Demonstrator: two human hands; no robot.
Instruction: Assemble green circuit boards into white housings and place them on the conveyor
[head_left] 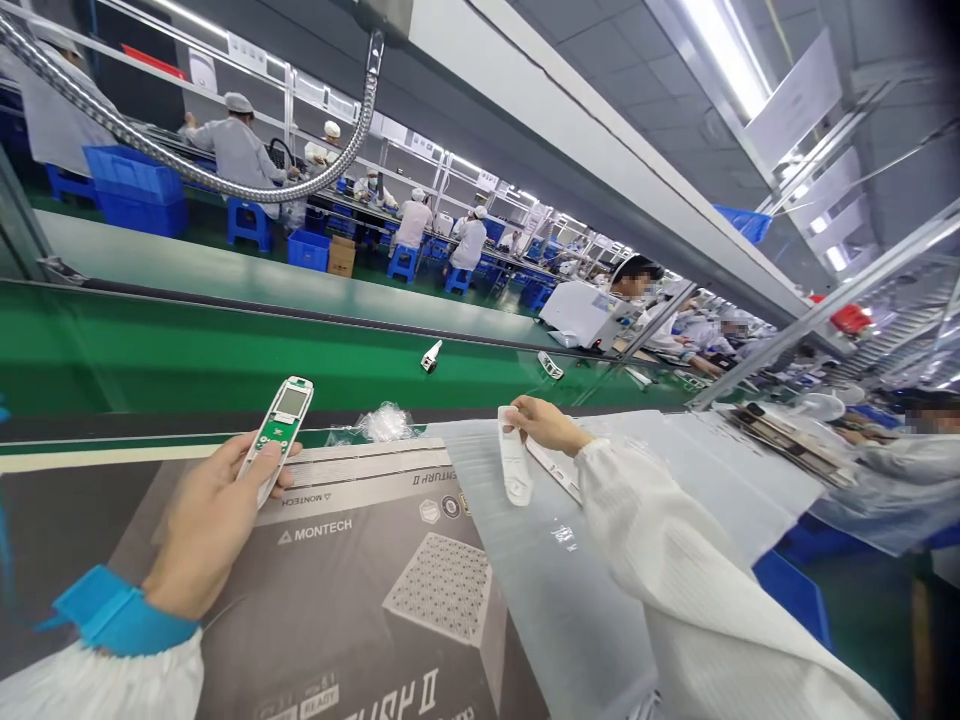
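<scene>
My left hand (214,520) holds a long white device half with a green circuit board and a small screen (279,425), its screen end pointing away from me. My right hand (544,422) grips a white plastic shell (514,465) by its top end, over a sheet of translucent foam wrap (525,560). Another white shell strip (555,470) lies beside it on the foam. Both hands hover above a flattened grey Montech carton (360,580) that covers the work surface.
A green conveyor belt (187,355) runs across in front, carrying two small white parts (430,356) (550,365). A crumpled clear bag (386,422) lies at its near edge. A flexible metal hose (225,185) hangs overhead. Other workers sit at the lines behind and to the right.
</scene>
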